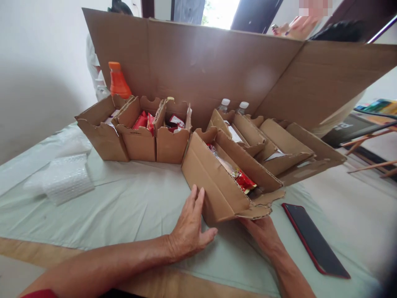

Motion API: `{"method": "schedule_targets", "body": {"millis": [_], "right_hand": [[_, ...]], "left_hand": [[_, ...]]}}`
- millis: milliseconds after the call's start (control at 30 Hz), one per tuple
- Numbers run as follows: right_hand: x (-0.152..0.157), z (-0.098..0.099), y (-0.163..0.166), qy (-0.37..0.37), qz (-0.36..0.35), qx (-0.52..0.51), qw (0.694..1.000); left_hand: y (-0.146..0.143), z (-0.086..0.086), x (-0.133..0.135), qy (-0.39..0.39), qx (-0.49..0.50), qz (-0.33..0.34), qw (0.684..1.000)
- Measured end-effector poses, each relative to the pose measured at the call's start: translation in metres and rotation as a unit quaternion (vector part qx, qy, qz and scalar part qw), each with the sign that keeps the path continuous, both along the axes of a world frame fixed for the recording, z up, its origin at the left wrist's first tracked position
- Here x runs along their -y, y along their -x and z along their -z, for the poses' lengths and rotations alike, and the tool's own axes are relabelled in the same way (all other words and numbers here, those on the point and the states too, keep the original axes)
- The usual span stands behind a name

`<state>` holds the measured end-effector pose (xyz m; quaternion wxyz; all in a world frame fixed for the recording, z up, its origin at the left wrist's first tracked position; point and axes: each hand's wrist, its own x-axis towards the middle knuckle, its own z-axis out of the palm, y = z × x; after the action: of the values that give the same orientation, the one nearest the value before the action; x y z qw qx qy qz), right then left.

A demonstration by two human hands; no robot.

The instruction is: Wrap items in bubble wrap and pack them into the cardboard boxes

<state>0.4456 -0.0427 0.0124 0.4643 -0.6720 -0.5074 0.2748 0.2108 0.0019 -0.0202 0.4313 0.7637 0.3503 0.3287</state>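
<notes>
An open-topped cardboard box [214,186] stands at an angle near the middle of the table, with a red and gold packet [245,181] and clear wrapping inside. Against its left side lie the outstretched fingers of my left hand [190,227], thumb spread away and palm holding nothing. My right hand [262,234] reaches to the near end of the same box, below a bent, torn flap [259,211]. Its fingers are hidden by the cardboard, so their grip does not show.
Several cardboard bins [142,145] with packets line the back left; more bins [288,153] stand right. Behind them rises a tall cardboard panel [201,62]. An orange bottle [118,82], bubble wrap [70,178] and a phone [316,240] are around. People are partly visible behind.
</notes>
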Motion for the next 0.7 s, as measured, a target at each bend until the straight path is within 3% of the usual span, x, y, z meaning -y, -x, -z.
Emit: {"method": "schedule_targets", "body": {"millis": [167, 400, 600, 700], "right_hand": [[0.005, 0.003, 0.015, 0.016, 0.027, 0.057, 0.998], [-0.03, -0.021, 0.037, 0.006, 0.015, 0.198, 0.98], [-0.079, -0.027, 0.036, 0.015, 0.026, 0.303, 0.953], [-0.089, -0.022, 0.048, -0.005, -0.026, 0.288, 0.957]], "left_hand": [[0.005, 0.008, -0.011, -0.031, 0.013, -0.002, 0.999], [0.014, 0.005, -0.047, -0.043, 0.048, -0.038, 0.997], [0.007, -0.008, -0.11, 0.05, 0.073, -0.173, 0.981], [-0.002, -0.006, -0.129, 0.08, 0.096, -0.195, 0.973]]}}
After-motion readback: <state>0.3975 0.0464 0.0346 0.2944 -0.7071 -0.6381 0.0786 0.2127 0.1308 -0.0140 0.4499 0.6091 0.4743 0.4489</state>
